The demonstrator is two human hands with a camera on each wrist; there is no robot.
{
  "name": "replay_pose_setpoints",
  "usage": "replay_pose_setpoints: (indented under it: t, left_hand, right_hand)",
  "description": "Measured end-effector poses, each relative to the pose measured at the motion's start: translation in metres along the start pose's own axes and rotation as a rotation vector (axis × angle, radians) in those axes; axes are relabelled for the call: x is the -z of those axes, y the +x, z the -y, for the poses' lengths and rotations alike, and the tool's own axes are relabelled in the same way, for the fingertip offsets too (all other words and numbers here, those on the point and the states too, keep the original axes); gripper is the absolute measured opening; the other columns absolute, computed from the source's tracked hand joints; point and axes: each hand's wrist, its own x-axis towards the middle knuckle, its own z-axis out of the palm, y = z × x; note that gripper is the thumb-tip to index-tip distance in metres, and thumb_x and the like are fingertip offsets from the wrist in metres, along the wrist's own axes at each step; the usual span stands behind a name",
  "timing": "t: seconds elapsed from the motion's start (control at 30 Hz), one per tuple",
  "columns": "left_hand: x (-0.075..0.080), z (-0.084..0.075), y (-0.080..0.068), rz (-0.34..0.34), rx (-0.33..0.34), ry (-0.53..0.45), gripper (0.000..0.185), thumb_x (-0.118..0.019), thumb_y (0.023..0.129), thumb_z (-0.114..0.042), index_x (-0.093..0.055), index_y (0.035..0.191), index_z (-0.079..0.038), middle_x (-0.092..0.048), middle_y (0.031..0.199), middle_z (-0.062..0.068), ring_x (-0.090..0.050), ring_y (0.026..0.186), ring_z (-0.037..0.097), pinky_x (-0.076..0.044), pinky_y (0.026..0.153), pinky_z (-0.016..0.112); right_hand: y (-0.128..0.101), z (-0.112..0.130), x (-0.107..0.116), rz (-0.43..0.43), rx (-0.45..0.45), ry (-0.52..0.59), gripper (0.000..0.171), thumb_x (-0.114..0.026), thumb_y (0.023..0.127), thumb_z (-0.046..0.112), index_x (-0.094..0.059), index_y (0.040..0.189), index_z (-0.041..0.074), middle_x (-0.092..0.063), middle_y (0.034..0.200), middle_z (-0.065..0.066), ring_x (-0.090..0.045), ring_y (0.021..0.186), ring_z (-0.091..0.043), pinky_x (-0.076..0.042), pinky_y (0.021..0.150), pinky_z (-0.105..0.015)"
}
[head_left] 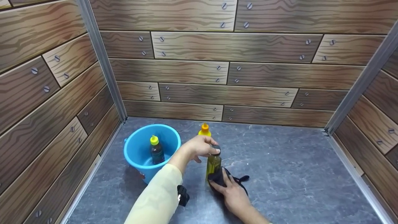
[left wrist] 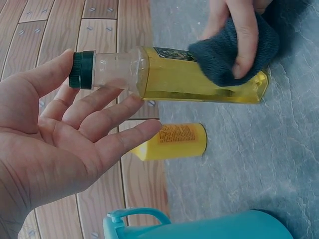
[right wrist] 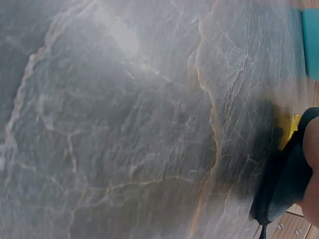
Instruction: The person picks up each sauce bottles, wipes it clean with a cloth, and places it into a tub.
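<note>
A clear bottle of yellow oil (head_left: 214,164) with a dark green cap (left wrist: 82,69) stands on the grey floor. At its top, my left hand (head_left: 201,147) pinches the cap between thumb and fingers; the other fingers spread beside the neck in the left wrist view. My right hand (head_left: 235,196) holds a dark cloth (left wrist: 266,45) against the lower side of the bottle, partly covering its label. A black cord (head_left: 244,178) trails from the cloth. Only the cloth's edge and some fingers (right wrist: 311,149) show in the right wrist view.
Left of the oil bottle is a blue bucket (head_left: 146,170) with a dark, yellow-capped bottle (head_left: 157,154) inside. A yellow bottle (left wrist: 177,142) with an orange cap stands behind my left hand. Wood-patterned walls (head_left: 192,46) enclose the marbled floor (head_left: 289,174) on three sides.
</note>
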Motion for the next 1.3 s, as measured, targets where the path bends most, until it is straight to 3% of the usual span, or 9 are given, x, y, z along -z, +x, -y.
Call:
replay_pose_setpoints:
  t: [0.43,0.83,1.13,1.3]
  left_hand:
    - [-0.001,-0.003,-0.003,0.001,-0.01,0.004,0.015,-0.077,0.101,-0.025,-0.075,0.114,-0.018,-0.07,0.118,0.007,-0.067,0.122,0.037,-0.051,0.098,0.07]
    - [-0.004,0.001,-0.003,-0.01,-0.01,-0.016,0.013,-0.076,0.101,-0.025,-0.075,0.113,-0.018,-0.072,0.117,0.006,-0.067,0.124,0.037,-0.05,0.098,0.072]
    - [-0.004,0.003,-0.003,-0.022,-0.014,-0.007,0.014,-0.076,0.101,-0.026,-0.076,0.114,-0.018,-0.071,0.12,0.007,-0.066,0.125,0.038,-0.051,0.097,0.072]
    - [-0.004,0.002,-0.004,-0.018,-0.013,-0.018,0.017,-0.076,0.102,-0.025,-0.075,0.117,-0.019,-0.07,0.124,0.008,-0.064,0.128,0.039,-0.05,0.098,0.072]
  right_hand:
    - [0.001,0.002,0.004,0.095,-0.039,-0.114,0.065,-0.076,0.085,0.0,-0.073,0.134,0.042,-0.052,0.154,-0.026,-0.061,0.119,-0.06,-0.058,0.089,-0.06]
    - [0.003,0.002,0.012,0.234,-0.192,-0.103,0.051,-0.07,0.092,0.006,-0.077,0.129,0.04,-0.051,0.158,-0.017,-0.055,0.127,-0.061,-0.055,0.095,-0.062]
    - [-0.002,-0.007,0.019,0.256,-0.314,-0.014,0.062,-0.071,0.091,-0.003,-0.073,0.138,0.037,-0.046,0.162,-0.017,-0.052,0.133,-0.06,-0.055,0.09,-0.067]
    - [-0.009,-0.013,0.025,0.166,-0.312,0.024,0.071,-0.068,0.086,-0.01,-0.07,0.141,0.034,-0.045,0.162,-0.021,-0.056,0.128,-0.061,-0.057,0.082,-0.067]
